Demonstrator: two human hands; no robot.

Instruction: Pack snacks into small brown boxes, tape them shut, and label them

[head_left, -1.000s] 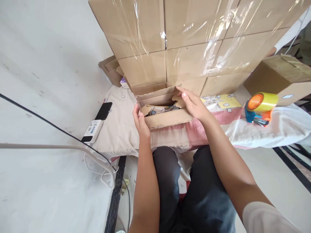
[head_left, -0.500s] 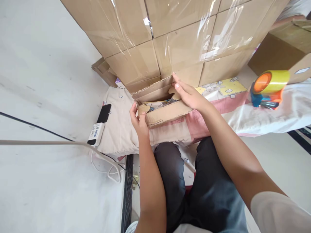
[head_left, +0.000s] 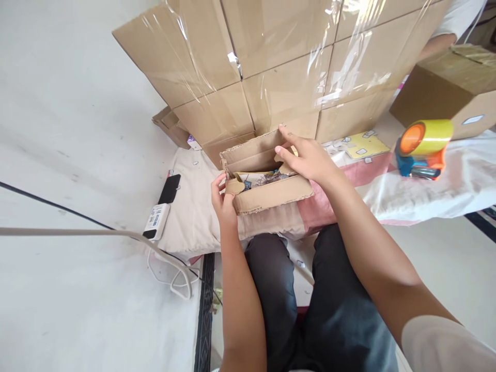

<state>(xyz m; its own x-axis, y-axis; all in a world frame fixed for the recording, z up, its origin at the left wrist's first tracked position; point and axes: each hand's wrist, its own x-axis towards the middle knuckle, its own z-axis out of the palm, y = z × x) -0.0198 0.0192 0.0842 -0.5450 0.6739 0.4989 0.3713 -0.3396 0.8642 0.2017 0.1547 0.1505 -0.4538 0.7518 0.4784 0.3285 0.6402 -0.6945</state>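
A small open cardboard box (head_left: pixel 271 196) sits at the front of the cloth-covered surface, tilted a little, its long flaps standing up. Inside it lie thin wiry pieces (head_left: pixel 271 177) and a bit of blue, too small to name. My left hand (head_left: pixel 225 199) grips the left end, thumb on the near corner and fingers round the outside. At the right end my right hand (head_left: pixel 306 157) holds the box, the index finger reaching to the far flap's corner and the thumb over a torn end flap. Part of the right end is hidden under that hand.
Stacked taped cartons (head_left: pixel 287 93) rise just behind. To the right stand a tape dispenser (head_left: pixel 424 150) with yellow tape, another carton (head_left: pixel 434 88) and a yellow sheet (head_left: pixel 366 146) with stickers. A black phone (head_left: pixel 169 188), a white power strip (head_left: pixel 156 221) and a cable (head_left: pixel 163 256) are on the left.
The right thumb has shifted inward over the end flap, and the box's opening shows more of its contents. Both hands stay on the box. The whole view has shifted slightly.
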